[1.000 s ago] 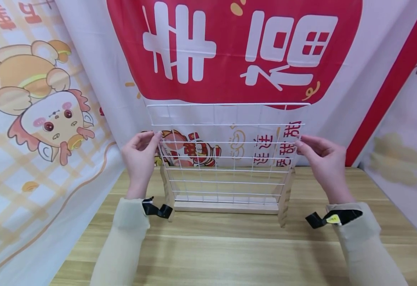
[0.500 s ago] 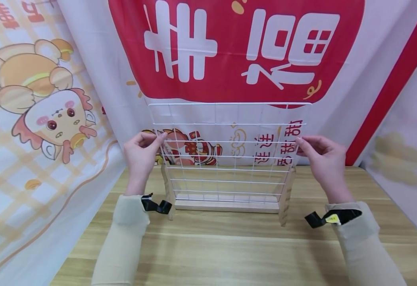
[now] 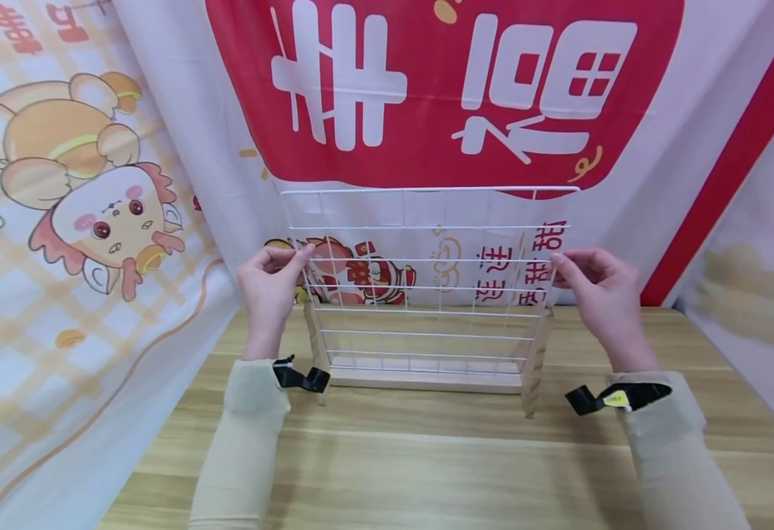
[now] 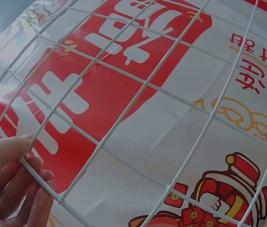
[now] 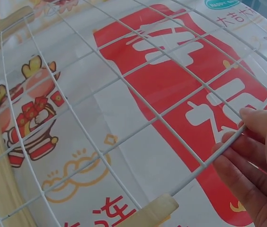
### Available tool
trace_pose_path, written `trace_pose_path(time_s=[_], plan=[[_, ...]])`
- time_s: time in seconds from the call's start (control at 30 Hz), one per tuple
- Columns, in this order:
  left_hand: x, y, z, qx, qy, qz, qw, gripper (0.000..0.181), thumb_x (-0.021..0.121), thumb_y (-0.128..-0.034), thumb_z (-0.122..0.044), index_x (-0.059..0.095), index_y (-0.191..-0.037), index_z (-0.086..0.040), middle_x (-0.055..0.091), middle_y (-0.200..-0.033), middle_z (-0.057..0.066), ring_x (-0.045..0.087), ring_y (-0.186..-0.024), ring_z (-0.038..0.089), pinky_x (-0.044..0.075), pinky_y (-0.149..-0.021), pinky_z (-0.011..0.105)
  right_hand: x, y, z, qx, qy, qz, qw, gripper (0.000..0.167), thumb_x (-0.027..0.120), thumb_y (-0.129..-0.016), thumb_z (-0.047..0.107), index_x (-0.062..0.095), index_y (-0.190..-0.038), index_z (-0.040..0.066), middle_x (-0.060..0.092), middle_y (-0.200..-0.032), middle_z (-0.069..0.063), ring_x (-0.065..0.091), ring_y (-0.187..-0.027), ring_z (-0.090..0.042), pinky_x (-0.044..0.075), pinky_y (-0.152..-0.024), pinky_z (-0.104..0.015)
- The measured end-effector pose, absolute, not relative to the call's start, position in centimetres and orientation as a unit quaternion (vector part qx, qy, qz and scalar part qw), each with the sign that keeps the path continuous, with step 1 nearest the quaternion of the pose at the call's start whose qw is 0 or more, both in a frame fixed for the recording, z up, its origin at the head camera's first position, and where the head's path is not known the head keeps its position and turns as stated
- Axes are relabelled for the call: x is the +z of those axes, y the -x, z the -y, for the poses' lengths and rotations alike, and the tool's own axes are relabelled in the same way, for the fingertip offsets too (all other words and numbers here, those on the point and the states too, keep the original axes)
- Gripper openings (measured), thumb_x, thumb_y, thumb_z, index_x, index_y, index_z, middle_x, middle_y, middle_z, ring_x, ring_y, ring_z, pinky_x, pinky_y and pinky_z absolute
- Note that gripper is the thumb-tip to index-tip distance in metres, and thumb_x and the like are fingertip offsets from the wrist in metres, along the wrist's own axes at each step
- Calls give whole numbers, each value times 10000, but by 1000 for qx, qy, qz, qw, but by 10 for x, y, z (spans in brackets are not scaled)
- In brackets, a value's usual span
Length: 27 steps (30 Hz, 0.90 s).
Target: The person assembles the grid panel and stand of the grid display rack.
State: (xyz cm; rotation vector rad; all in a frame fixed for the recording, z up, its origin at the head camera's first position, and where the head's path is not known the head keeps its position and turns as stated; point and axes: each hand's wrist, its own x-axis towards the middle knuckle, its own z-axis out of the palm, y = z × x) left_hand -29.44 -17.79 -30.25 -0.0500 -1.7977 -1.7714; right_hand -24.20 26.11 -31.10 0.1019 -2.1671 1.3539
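A white wire grid panel [image 3: 426, 260] stands upright in a pale wooden stand, whose base board [image 3: 426, 380] lies on the table between two side legs [image 3: 534, 368]. My left hand [image 3: 270, 283] pinches the panel's left edge wire between thumb and fingers, about a third of the way down. On the opposite edge, my right hand [image 3: 600, 302] pinches the wire at a similar height. The left wrist view shows the left thumb [image 4: 10, 147] against the edge wire, fingers behind it. In the right wrist view the right fingers [image 5: 244, 172] lie around the edge wire, above a wooden leg end [image 5: 155, 210].
The stand rests on a wood-grain table [image 3: 420, 464]. Behind it hangs a white cloth with a red printed patch [image 3: 426, 88]. A cloth with cartoon prints [image 3: 75, 177] hangs at the left, and a pale cloth [image 3: 751, 294] at the right.
Both hands keep their pinch on the grid panel's edges. The left hand has shifted slightly right and its thumb lies further over the edge. The whole head view has drifted a little.
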Motion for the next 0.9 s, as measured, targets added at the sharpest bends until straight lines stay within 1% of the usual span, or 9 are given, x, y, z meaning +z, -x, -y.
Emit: trace_pose_path(time_s=[0.07,0.27,0.33,0.57,0.7,0.77,0.8,0.83,0.9], plan=[[-303,294,176,-671,18,677,301,293,902,-793,-284,747,-864,-45,747,-844,80,701,-685,167,595,-631,227,-311,240,-263,508,-33,813,283,393,682,-978,388,710,-1238,95,710,-1084,-34,699,-895,-108,540,-801,-133],[-302,295,174,-663,16,688,296,318,895,-797,-327,740,-869,-60,748,-858,81,687,-685,222,589,-619,225,-309,236,-267,505,-33,815,281,398,683,-973,403,708,-1224,95,706,-1078,-53,697,-890,-122,544,-796,-139],[-302,294,174,-662,18,690,293,322,891,-801,-331,738,-875,-57,748,-866,82,689,-693,221,591,-626,227,-308,236,-267,506,-34,815,279,403,685,-970,407,707,-1229,99,705,-1081,-55,699,-896,-127,546,-797,-142],[-301,285,180,-646,39,706,290,305,871,-834,-304,717,-878,-45,741,-859,74,692,-694,189,598,-642,238,-311,231,-266,501,-38,821,272,381,684,-977,398,713,-1227,112,709,-1077,-38,704,-887,-101,546,-796,-143],[-299,284,182,-628,57,720,290,317,834,-874,-313,708,-933,-29,738,-877,75,692,-733,218,599,-661,249,-308,225,-266,496,-35,824,272,393,672,-987,393,711,-1256,109,713,-1094,-46,709,-877,-71,537,-799,-130],[-302,283,183,-607,71,733,298,335,798,-907,-345,719,-977,-28,742,-900,71,695,-763,224,597,-681,245,-309,222,-268,494,-32,830,257,426,653,-993,420,694,-1308,137,707,-1156,-47,703,-938,-76,529,-826,-131],[-305,282,185,-595,79,741,300,358,776,-922,-369,726,-1013,-27,746,-924,74,697,-789,229,595,-699,242,-310,221,-271,490,-29,835,248,445,636,-997,445,679,-1343,168,696,-1209,-45,689,-998,-83,523,-854,-139],[-309,281,187,-578,87,751,306,384,756,-933,-403,736,-1044,-36,750,-950,67,698,-811,207,592,-722,246,-312,219,-274,484,-26,842,236,464,611,-1004,473,656,-1380,205,676,-1273,-42,668,-1073,-107,526,-900,-185],[-318,278,195,-542,97,776,307,426,725,-945,-457,745,-1133,-76,753,-1039,42,706,-901,198,591,-799,271,-319,218,-287,464,-17,860,214,510,561,-1015,523,599,-1446,252,613,-1397,-49,597,-1225,-196,525,-987,-347]])
